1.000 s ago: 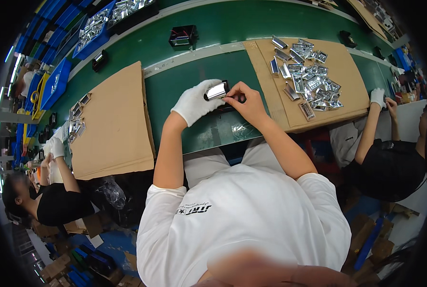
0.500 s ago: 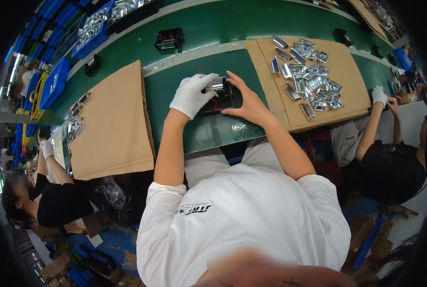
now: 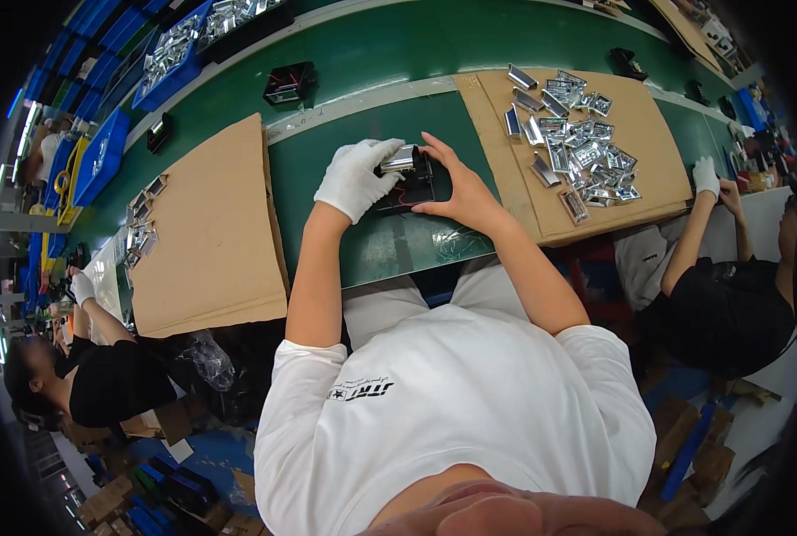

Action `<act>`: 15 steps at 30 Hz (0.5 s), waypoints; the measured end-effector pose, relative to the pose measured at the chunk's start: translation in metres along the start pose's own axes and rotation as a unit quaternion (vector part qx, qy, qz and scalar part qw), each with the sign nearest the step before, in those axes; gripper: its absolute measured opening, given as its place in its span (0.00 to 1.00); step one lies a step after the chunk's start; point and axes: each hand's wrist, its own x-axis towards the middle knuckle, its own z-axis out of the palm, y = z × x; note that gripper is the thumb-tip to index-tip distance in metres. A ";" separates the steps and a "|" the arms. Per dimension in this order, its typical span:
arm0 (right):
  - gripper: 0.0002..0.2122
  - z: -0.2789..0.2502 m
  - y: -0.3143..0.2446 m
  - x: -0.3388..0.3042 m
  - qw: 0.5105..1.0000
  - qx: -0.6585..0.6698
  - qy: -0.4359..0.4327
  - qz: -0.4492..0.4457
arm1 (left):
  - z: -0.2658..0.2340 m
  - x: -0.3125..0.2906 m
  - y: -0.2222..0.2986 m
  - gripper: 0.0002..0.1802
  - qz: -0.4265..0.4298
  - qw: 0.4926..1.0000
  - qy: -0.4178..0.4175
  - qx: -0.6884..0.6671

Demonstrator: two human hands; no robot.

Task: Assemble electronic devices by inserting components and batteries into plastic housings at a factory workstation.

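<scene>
My left hand (image 3: 359, 179), in a white glove, is closed around a shiny chrome part (image 3: 400, 159). That part sits at the upper edge of a black housing (image 3: 413, 189) with red wires showing inside. My bare right hand (image 3: 463, 190) grips the housing from its right side, thumb at the near edge and forefinger stretched along the far corner. Both pieces are low over the green work surface (image 3: 313, 147). My fingers hide part of where chrome part and housing meet.
To my right, a cardboard sheet (image 3: 505, 201) bears a heap of chrome parts (image 3: 586, 152); another sheet (image 3: 211, 241) lies left with several more. Beyond, a green belt (image 3: 371, 62) carries black housings (image 3: 289, 82). Blue bins (image 3: 104, 156) stand far left. Co-workers sit on both sides.
The black housings on the far belt have shifted left. My two hands keep nearly the same place and grip. The left co-worker's gloved hand has moved slightly.
</scene>
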 end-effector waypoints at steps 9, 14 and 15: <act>0.47 -0.002 0.003 -0.001 1.000 -0.010 -0.017 0.006 | -0.008 0.007 0.026 0.21 0.024 0.983 0.000 0.183; 0.44 0.005 0.014 0.000 0.988 -0.131 0.004 -0.076 | 0.015 -0.001 0.012 0.19 0.090 0.966 0.070 0.231; 0.44 0.005 0.014 0.000 0.989 -0.130 0.003 -0.076 | 0.019 -0.001 0.011 0.19 0.089 0.966 0.069 0.231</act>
